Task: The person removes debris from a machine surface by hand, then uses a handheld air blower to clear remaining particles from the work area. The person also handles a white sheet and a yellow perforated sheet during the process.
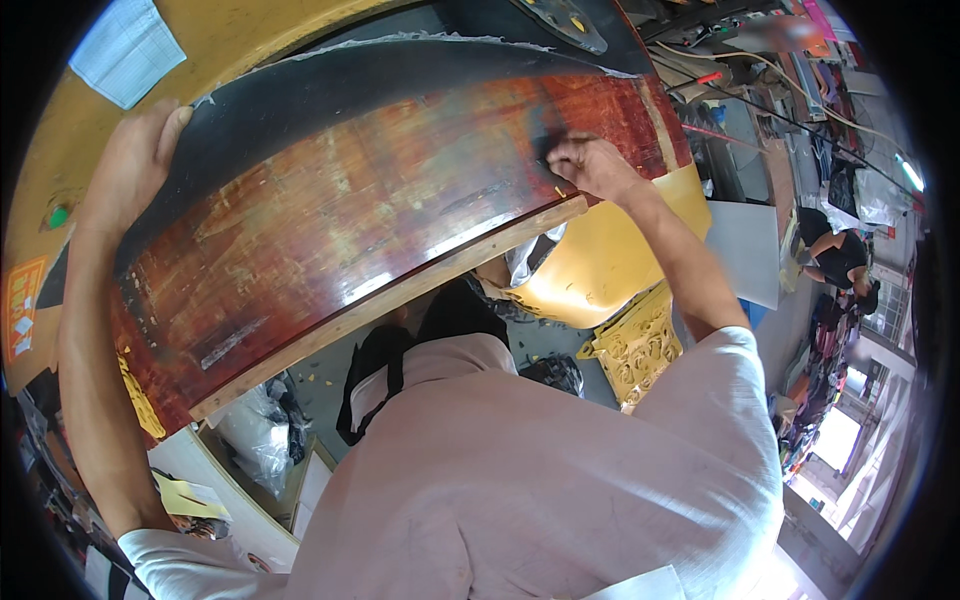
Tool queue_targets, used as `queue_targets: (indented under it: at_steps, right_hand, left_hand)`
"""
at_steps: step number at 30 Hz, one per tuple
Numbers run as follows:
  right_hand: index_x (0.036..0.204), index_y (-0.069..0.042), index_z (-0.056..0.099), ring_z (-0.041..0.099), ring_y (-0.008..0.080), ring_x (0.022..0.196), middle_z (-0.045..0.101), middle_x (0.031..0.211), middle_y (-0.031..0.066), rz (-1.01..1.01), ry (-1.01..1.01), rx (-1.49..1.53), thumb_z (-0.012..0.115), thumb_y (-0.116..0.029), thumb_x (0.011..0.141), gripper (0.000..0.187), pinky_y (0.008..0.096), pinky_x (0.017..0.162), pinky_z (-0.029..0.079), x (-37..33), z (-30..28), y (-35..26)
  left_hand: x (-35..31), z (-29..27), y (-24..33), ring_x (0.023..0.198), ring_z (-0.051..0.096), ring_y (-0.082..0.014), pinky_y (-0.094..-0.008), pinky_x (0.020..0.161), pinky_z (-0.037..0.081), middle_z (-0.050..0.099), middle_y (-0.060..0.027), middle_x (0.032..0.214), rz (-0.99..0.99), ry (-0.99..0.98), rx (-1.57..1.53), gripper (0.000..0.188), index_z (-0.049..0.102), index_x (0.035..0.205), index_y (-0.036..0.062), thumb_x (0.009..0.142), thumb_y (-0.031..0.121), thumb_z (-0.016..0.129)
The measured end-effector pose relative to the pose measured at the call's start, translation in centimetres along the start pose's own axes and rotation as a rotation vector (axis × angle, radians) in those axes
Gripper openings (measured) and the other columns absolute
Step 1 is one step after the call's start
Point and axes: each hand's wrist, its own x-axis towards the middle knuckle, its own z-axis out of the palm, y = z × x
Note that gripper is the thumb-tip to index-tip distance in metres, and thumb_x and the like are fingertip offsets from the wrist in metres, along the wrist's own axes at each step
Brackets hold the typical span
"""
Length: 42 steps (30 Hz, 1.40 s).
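A large black sheet, perhaps leather, lies across a worn red-brown wooden board; its far edge is ragged and pale. At the sheet's left edge, my left hand is closed on it, thumb on top and the other fingers partly hidden. My right hand is over the board's right part with its fingers pinched together. A dark, blurred patch shows at those fingertips; whether it is a held thing or a smear I cannot make out.
A wooden strip runs along the board's near edge. Yellow sheet material and a cut-out yellow piece hang at the right. A light-blue cloth-like piece lies far left. Another person stands at the far right.
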Motion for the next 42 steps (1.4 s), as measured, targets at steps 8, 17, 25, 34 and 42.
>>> queue_targets:
  at_steps: [8,17,25,34,42]
  right_hand:
    - [0.101,-0.007,0.076,0.064,0.0362,0.107,0.069,0.110,0.0134,-0.248,0.177,0.034,0.078,-0.014,0.085,0.018,0.0435,0.097,0.053,-3.1,3.2,6.2]
    - [0.116,-0.009,0.075,0.067,0.0367,0.104,0.071,0.111,0.0140,-0.048,0.428,0.155,0.074,-0.022,0.093,0.027,0.0438,0.094,0.054,-5.0,3.4,5.7]
    - [0.114,-0.010,0.074,0.064,0.0368,0.114,0.069,0.123,0.0137,0.368,0.216,-0.038,0.066,-0.018,0.095,0.022,0.0447,0.103,0.050,-8.4,1.9,6.8]
    - [0.142,-0.002,0.058,0.047,0.0397,0.143,0.049,0.155,0.0205,-0.026,0.304,-0.385,0.058,-0.008,0.089,0.053,0.0426,0.116,0.044,-7.7,4.8,5.2]
    - [0.142,-0.003,0.058,0.052,0.0410,0.137,0.050,0.153,0.0223,0.470,0.432,-0.139,0.055,-0.017,0.099,0.045,0.0445,0.113,0.046,-11.4,5.4,8.9]
  left_hand:
    - [-0.3,0.7,0.3,0.089,0.053,-0.0554,-0.0546,0.077,0.044,0.059,-0.0332,0.089,-0.032,-0.011,-0.024,0.037,0.055,0.098,-0.0034,0.111,0.031,0.048]
    - [0.0,2.4,0.2,0.088,0.055,-0.0553,-0.0544,0.077,0.045,0.058,-0.0337,0.088,0.009,-0.022,-0.010,0.038,0.057,0.098,-0.0037,0.110,0.031,0.049]
    - [-0.8,1.8,-0.9,0.087,0.055,-0.0552,-0.0540,0.075,0.046,0.059,-0.0330,0.088,0.052,0.065,-0.030,0.036,0.059,0.099,-0.0035,0.110,0.030,0.051]
    - [-2.4,2.7,1.2,0.083,0.058,-0.0538,-0.0533,0.074,0.047,0.059,-0.0318,0.084,-0.004,-0.005,0.008,0.037,0.061,0.099,-0.0040,0.110,0.030,0.051]
    - [-7.9,7.4,6.6,0.084,0.061,-0.0541,-0.0559,0.069,0.047,0.062,-0.0323,0.084,-0.071,-0.050,-0.216,0.027,0.061,0.096,-0.0011,0.107,0.023,0.056]
